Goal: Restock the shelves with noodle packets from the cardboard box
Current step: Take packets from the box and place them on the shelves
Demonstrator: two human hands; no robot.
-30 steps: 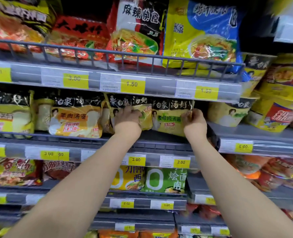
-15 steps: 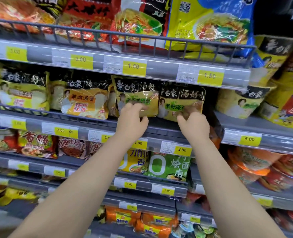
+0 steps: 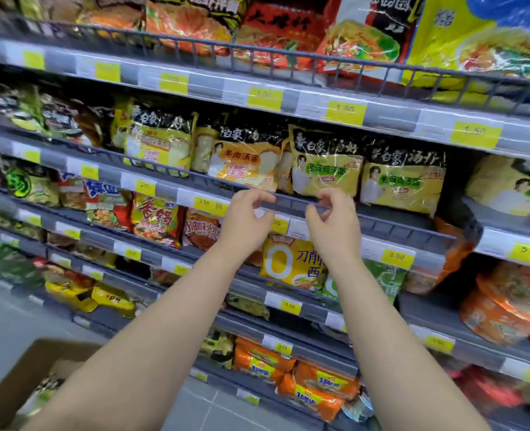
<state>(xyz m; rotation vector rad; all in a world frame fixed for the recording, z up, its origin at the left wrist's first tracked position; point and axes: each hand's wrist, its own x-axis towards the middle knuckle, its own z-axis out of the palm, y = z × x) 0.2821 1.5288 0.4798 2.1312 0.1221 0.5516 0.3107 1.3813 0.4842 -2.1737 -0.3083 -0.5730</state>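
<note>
Two yellow-and-black noodle packets with green labels [image 3: 326,164] [image 3: 402,181] stand upright on the second shelf [image 3: 391,227], behind its grey rail. My left hand [image 3: 246,222] and my right hand [image 3: 332,223] hover side by side just in front of that rail, below the packets. Both hands are empty, with fingers loosely curled, and touch nothing. A cardboard box [image 3: 24,381] sits at the bottom left, partly cut off by the frame edge; a few packets show inside it.
More yellow packets [image 3: 245,164] fill the same shelf to the left. Noodle bowls [image 3: 512,188] sit to the right. Shelves above and below hold red, orange and yellow packets behind rails with yellow price tags. Grey floor lies at the lower left.
Both hands have let go of the green-label packets and drawn back below the shelf rail. The view has swung down and left, bringing the cardboard box into sight.
</note>
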